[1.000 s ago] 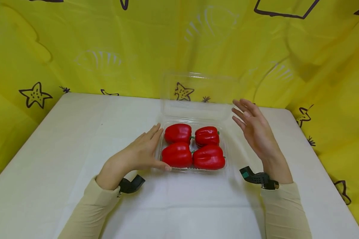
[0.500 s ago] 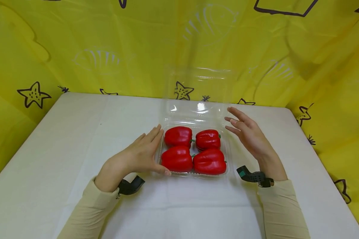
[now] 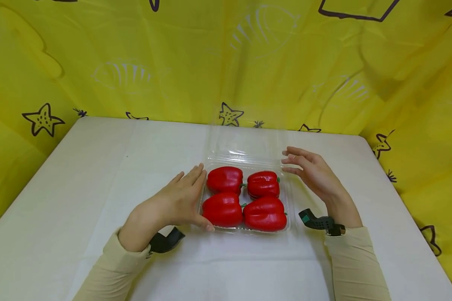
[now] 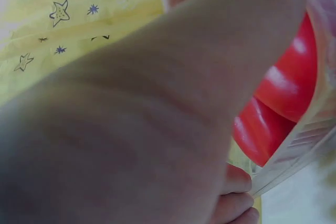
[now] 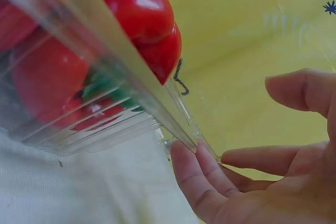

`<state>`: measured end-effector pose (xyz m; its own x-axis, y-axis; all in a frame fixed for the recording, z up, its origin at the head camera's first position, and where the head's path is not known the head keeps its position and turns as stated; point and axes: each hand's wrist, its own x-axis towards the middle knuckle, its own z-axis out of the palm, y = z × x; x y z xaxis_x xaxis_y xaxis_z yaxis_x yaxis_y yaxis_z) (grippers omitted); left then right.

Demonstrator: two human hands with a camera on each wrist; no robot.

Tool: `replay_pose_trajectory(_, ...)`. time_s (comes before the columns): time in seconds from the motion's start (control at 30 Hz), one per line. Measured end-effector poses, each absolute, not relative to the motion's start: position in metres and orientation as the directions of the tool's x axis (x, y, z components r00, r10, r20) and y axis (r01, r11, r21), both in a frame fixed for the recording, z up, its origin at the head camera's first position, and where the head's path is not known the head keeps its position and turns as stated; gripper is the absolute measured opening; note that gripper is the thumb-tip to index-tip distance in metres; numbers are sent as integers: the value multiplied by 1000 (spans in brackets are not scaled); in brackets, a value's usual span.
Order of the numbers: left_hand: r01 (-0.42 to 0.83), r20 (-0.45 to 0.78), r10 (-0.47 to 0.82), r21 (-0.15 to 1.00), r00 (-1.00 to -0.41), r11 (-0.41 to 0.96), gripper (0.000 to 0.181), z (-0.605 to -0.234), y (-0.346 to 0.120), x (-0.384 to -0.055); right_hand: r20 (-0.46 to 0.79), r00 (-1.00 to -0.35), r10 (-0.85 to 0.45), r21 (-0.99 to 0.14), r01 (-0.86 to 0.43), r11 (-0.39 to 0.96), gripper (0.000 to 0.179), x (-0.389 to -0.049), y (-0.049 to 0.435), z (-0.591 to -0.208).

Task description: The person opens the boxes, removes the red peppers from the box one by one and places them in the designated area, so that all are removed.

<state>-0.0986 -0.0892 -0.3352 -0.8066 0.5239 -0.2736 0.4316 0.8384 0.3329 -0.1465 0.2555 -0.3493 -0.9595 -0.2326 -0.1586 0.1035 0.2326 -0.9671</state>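
A clear plastic clamshell container (image 3: pixel 226 230) sits on the table, its hinged lid (image 3: pixel 245 138) raised and leaning back. Several red bell peppers (image 3: pixel 264 214) with green stems lie inside in two rows. My left hand (image 3: pixel 173 202) lies along the container's left side, fingers straight and together, with the thumb at the front left corner. At the back right corner is my right hand (image 3: pixel 314 171), its fingers loosely extended; in the right wrist view its fingertips (image 5: pixel 186 161) touch the rim and the thumb stands apart. My left forearm covers much of the left wrist view.
White cloth covers the table (image 3: pixel 98 179). A yellow curtain (image 3: pixel 154 50) with drawn starfish and fish hangs behind it and along both sides. Dark camera mounts (image 3: pixel 167 240) are strapped to both wrists.
The container with its peppers has slid a little toward me, and my left hand has come back with it. The lid has tipped farther back. My right hand has lowered toward the rear right corner.
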Motion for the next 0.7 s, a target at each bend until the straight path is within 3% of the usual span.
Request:
replay_pose_trajectory(0.47,437,-273,533,342,-801,832,126,-335,-88,-93,-198,-938,-283,-960,127,251,61,-150,262,-356)
replay_pose_trajectory(0.7,418,-260,522,365,-812,832,126,-337,-86,-94,-160,-931,-327,-985,128,118,67,-150,260,-356)
